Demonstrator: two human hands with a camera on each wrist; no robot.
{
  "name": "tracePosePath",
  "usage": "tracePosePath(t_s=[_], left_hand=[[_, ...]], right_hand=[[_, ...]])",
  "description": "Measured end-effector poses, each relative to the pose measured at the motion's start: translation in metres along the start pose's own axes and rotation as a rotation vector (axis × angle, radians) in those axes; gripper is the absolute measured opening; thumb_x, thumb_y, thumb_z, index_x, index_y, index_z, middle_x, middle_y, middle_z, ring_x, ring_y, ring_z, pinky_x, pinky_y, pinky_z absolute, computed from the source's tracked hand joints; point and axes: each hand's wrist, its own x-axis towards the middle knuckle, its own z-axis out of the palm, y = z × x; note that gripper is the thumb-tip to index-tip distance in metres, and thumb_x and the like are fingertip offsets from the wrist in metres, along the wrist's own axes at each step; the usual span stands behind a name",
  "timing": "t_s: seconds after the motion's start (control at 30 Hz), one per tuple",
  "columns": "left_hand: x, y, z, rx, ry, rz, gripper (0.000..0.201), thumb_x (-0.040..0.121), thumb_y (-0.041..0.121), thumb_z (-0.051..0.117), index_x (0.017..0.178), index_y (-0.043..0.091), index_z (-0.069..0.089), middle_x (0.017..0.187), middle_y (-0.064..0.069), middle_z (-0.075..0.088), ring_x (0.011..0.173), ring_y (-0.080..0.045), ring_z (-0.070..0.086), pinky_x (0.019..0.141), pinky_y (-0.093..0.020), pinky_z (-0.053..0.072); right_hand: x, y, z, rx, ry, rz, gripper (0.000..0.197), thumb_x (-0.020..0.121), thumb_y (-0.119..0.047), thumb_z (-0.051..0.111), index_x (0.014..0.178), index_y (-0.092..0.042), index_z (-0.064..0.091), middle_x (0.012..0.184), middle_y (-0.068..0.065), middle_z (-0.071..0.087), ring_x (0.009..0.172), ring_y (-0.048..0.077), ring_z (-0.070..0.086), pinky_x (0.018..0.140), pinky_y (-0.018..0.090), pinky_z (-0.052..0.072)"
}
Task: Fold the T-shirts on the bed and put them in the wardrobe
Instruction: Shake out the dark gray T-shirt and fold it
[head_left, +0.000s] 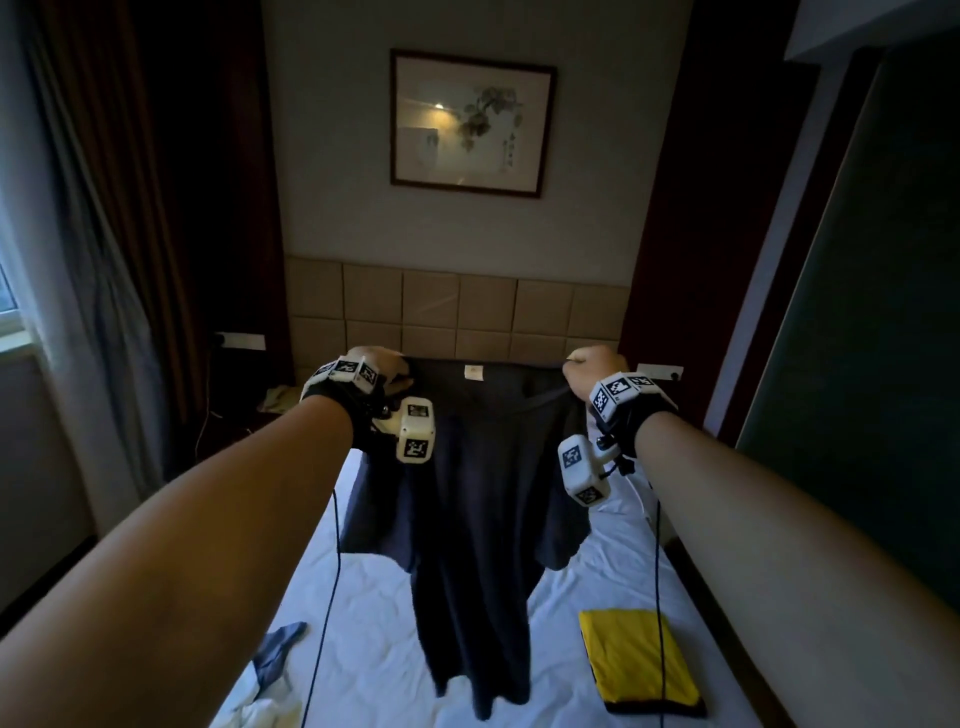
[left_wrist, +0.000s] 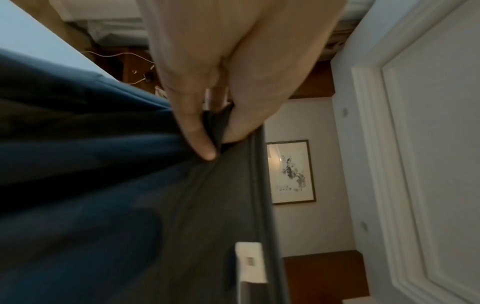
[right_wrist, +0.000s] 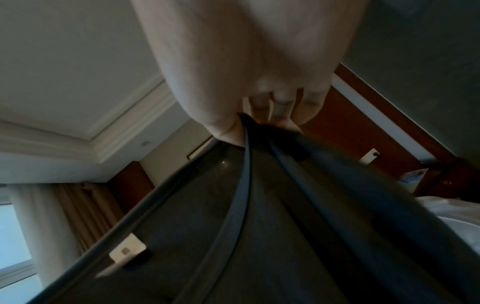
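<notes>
Both hands up at chest height, each pinching a shoulder of the dark navy T-shirt (head_left: 478, 499): left hand (head_left: 382, 366) with thumb and fingers clamped on the shoulder seam, right hand (head_left: 595, 366) fisted round the other shoulder and collar edge. Wrist views confirm both grips, fabric bunched between thumb and fingers (left_wrist: 200, 142).

Step in hand, as I read it: shirt lifted and spread before the fold. Next move likely calls for laying it flat on the bed (head_left: 374, 613), keeping the shoulders level so the body lands without twisting, then folding sleeves in.

Shirt hangs free in the air above the mattress, inside-back facing the camera, small pale neck label (head_left: 472, 372) centred under the collar. Sleeves droop either side, body narrows and twists slightly toward the hem. Thin, limp knit, will crease easily.

On the white sheet: a folded yellow T-shirt (head_left: 639, 660) with dark trim at lower right, a crumpled pale and grey garment (head_left: 270, 670) at lower left. Padded headboard (head_left: 457, 312) and framed picture (head_left: 470, 122) beyond. Wardrobe not identifiable in view.
</notes>
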Motion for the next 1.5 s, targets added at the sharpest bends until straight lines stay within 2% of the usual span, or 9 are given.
tracePosePath(t_s=[0.07,0.13,0.23,0.33,0.43,0.73,0.87,1.2,1.5], left_hand=[[-0.006,0.003,-0.004,-0.234,0.162,-0.062,0.004,0.087,0.019,0.067,0.089,0.018,0.071,0.107,-0.008,0.07,0.092,-0.022,0.065,0.084,-0.029,0.053],[-0.011,0.004,-0.005,-0.309,0.289,-0.069,0.015,0.079,0.015,0.073,0.072,0.025,0.066,0.086,-0.001,0.069,0.084,-0.018,0.065,0.074,-0.025,0.051],[-0.02,0.009,-0.009,-0.26,0.303,0.03,0.008,0.079,0.019,0.074,0.081,0.023,0.068,0.083,0.005,0.065,0.083,-0.013,0.061,0.071,-0.023,0.044],[-0.032,0.009,-0.016,-0.105,0.276,0.147,0.024,0.076,0.018,0.076,0.099,0.021,0.07,0.095,0.003,0.066,0.089,-0.013,0.059,0.08,-0.022,0.045],[-0.038,-0.001,-0.023,0.152,0.267,0.2,0.028,0.074,0.007,0.072,0.101,0.011,0.067,0.103,-0.007,0.064,0.095,-0.025,0.06,0.078,-0.026,0.042],[-0.057,-0.056,-0.024,0.032,0.316,-0.005,0.02,0.091,0.027,0.058,0.105,0.029,0.073,0.106,-0.013,0.067,0.092,-0.032,0.062,0.077,-0.031,0.049],[-0.075,-0.089,-0.013,-0.123,0.245,0.032,0.023,0.094,0.023,0.055,0.107,0.015,0.072,0.104,-0.015,0.07,0.1,-0.031,0.063,0.086,-0.032,0.049],[-0.122,-0.148,0.003,-0.173,0.148,0.024,0.025,0.096,0.017,0.042,0.094,0.005,0.063,0.091,-0.011,0.058,0.085,-0.023,0.05,0.07,-0.027,0.03],[-0.068,-0.192,0.048,-0.111,0.045,-0.059,0.017,0.093,0.021,0.05,0.082,0.018,0.062,0.08,-0.008,0.061,0.078,-0.025,0.053,0.067,-0.027,0.035]], right_hand=[[-0.002,0.005,-0.003,-0.015,0.048,0.013,0.029,0.092,-0.011,0.045,0.064,-0.014,0.053,0.064,0.005,0.048,0.066,0.024,0.047,0.051,0.026,0.032],[-0.003,0.008,-0.004,0.022,0.064,0.04,0.031,0.094,-0.013,0.043,0.065,-0.013,0.056,0.066,0.003,0.05,0.072,0.025,0.051,0.055,0.026,0.038],[-0.003,0.009,0.001,0.206,0.051,0.121,0.03,0.097,-0.019,0.041,0.097,-0.019,0.071,0.083,0.003,0.064,0.068,0.024,0.062,0.052,0.024,0.043],[-0.009,0.009,0.005,0.492,0.045,0.225,0.035,0.099,-0.019,0.044,0.13,-0.018,0.06,0.093,0.005,0.067,0.069,0.022,0.071,0.058,0.028,0.058],[-0.014,0.012,0.01,0.486,0.027,0.152,0.02,0.092,-0.018,0.051,0.1,-0.019,0.07,0.086,0.007,0.071,0.075,0.019,0.071,0.08,0.034,0.06],[-0.05,0.004,0.036,0.063,0.034,-0.032,0.026,0.089,-0.045,0.054,0.07,-0.028,0.059,0.074,-0.006,0.065,0.073,0.019,0.062,0.066,0.032,0.05],[-0.079,0.002,0.066,0.053,0.111,-0.032,0.033,0.093,-0.037,0.05,0.079,-0.009,0.057,0.08,0.015,0.063,0.077,0.034,0.06,0.069,0.042,0.048],[-0.16,0.01,0.119,-0.217,0.051,-0.08,0.03,0.103,-0.041,0.036,0.104,-0.015,0.052,0.097,0.018,0.065,0.09,0.039,0.059,0.061,0.036,0.033],[-0.104,0.047,0.185,-0.251,-0.099,-0.05,0.03,0.101,-0.045,0.04,0.099,-0.019,0.055,0.091,0.016,0.064,0.089,0.038,0.059,0.062,0.035,0.038]])
